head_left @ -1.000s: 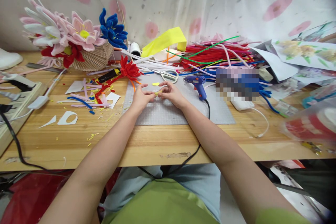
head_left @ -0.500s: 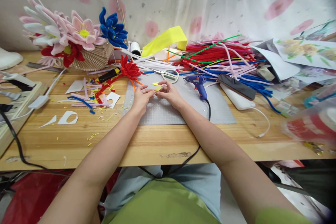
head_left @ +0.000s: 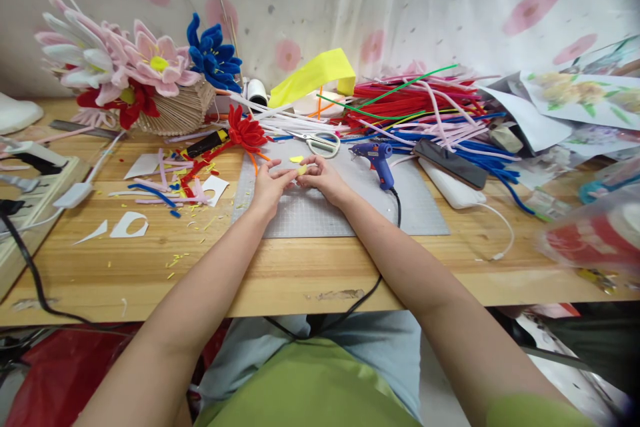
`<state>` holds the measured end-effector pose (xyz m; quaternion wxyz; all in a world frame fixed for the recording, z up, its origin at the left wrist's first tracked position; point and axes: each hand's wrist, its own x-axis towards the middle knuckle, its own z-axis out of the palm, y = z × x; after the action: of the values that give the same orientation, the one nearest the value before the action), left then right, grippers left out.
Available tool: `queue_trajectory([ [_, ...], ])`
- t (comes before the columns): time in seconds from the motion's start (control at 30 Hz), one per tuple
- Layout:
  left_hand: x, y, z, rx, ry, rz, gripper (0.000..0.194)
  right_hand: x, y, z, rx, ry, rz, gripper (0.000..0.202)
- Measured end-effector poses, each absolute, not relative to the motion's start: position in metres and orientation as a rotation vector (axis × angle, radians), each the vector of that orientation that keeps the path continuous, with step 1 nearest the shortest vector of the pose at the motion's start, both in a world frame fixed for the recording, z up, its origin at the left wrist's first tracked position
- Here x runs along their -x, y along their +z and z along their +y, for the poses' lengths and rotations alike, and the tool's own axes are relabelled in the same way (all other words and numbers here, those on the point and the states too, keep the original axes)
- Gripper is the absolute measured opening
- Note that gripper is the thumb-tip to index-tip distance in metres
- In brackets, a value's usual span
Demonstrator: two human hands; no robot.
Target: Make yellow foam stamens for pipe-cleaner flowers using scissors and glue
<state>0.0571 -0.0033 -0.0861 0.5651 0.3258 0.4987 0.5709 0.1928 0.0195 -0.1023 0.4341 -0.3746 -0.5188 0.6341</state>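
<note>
- In the head view, the left hand (head_left: pixel 270 188) pinches a small yellow piece (head_left: pixel 301 170) at its near side, thumb to fingertip — a light hold, I'd guess, because the thing looks thin and would crease.
- The right hand (head_left: pixel 324 179) meets it from the other side, fingertips closed on the same piece; with both hands on it, it can probably be steadied and turned. Which finger bears where is too small to tell.
- That piece is held up just over the grey cutting mat (head_left: pixel 345 217), which presumably spares the wood of the table (head_left: pixel 200 283) beneath.
- A second yellow piece (head_left: pixel 297 159) lies on the mat just beyond the fingers, close enough to pick up without a stretch.
- The scissors (head_left: pixel 313 138) rest at the mat's far edge, and the blue glue gun (head_left: pixel 379 161) stands to the right — likely kept on that side so its cord (head_left: pixel 399 210) stays out of the way of the hands.
- Off to the left, scraps and a holed white paper (head_left: pixel 120 230) sit by the red flower (head_left: pixel 246 131), apart from the hands, perhaps pushed aside to leave working room.
</note>
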Motion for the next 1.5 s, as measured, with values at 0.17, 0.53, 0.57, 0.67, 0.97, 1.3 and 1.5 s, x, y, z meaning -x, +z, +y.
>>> queue_trajectory([
  [0.17,-0.058,-0.086,-0.003,-0.75,1.343,1.264,0.051,-0.192,-0.1,0.018,0.874,1.559,-1.261,0.049],
  [0.53,-0.06,-0.083,-0.002,-0.699,1.353,1.328,0.058,-0.193,-0.104,0.022,0.86,1.497,-1.203,0.051],
  [0.57,-0.06,-0.083,-0.002,-0.688,1.352,1.323,0.058,-0.193,-0.104,0.022,0.856,1.506,-1.195,0.051],
  [0.67,-0.061,-0.082,-0.002,-0.649,1.348,1.308,0.057,-0.193,-0.103,0.023,0.852,1.526,-1.171,0.051],
  [0.97,-0.067,-0.083,0.003,-0.535,1.403,1.216,0.05,-0.189,-0.102,0.02,0.85,1.521,-1.211,0.052],
  [1.3,-0.067,-0.092,0.007,-0.591,1.486,1.15,0.053,-0.189,-0.103,0.021,0.874,1.513,-1.244,0.05],
  [1.5,-0.065,-0.092,0.006,-0.618,1.458,1.159,0.047,-0.188,-0.104,0.022,0.907,1.483,-1.253,0.046],
])
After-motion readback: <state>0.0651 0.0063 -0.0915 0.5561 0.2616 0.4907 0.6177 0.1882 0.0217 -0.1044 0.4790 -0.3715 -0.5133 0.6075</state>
